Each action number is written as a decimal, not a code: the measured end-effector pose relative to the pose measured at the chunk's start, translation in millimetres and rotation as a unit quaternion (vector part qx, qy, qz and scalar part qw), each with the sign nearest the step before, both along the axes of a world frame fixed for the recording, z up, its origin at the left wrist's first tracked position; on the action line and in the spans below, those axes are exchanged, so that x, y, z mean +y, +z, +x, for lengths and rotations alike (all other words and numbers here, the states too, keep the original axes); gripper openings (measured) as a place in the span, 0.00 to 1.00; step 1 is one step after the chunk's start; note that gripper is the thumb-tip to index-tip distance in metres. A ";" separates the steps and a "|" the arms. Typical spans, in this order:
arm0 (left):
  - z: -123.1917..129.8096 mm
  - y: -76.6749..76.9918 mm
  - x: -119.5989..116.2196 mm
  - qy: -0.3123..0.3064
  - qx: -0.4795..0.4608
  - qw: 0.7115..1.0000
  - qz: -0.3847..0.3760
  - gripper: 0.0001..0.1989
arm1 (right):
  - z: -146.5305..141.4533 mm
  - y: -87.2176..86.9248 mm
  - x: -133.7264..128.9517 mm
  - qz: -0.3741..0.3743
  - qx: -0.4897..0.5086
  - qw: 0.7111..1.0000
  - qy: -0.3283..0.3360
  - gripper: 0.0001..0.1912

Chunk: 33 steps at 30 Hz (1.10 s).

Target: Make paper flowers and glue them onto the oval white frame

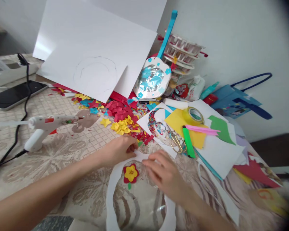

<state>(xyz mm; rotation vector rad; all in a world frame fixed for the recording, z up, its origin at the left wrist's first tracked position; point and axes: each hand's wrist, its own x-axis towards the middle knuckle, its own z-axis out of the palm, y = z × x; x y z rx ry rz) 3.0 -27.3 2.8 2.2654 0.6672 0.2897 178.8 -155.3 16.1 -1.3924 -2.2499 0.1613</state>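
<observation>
A white paper ring [113, 186] with a wavy outer edge lies at the front of the table, its near part cut off by the bottom of the view. My left hand [122, 147] is closed on the ring's top edge, fingertips partly hidden. Just to the right, my right hand [163, 170] pinches the same top section between thumb and fingers. Inside the ring is a red and yellow paper flower [130, 173], with a small green paper leaf [129, 186] below it. A glint shows within the ring; whether clear film lies there I cannot tell.
A white glue gun [39, 131] with its cord lies left, near a phone [16, 93]. Paper flower cutouts [119, 112] are heaped behind my hands. Scissors [178, 142], a green marker [188, 142] and tape [195, 115] lie right. A decorated paper fan [167, 71] leans behind.
</observation>
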 end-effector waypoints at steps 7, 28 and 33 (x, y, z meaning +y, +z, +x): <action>-3.0 11.1 12.6 0.075 0.019 0.995 0.065 0.06 | 25.8 -5.2 50.3 -0.035 -0.001 0.999 -0.031 0.08; -4.3 12.7 16.8 0.099 0.039 0.992 0.068 0.06 | 17.1 -18.5 68.9 -0.120 0.097 0.987 -0.037 0.09; -2.6 13.1 13.8 0.079 0.012 0.997 -0.010 0.07 | 14.7 -15.9 68.0 -0.206 0.244 0.945 -0.068 0.08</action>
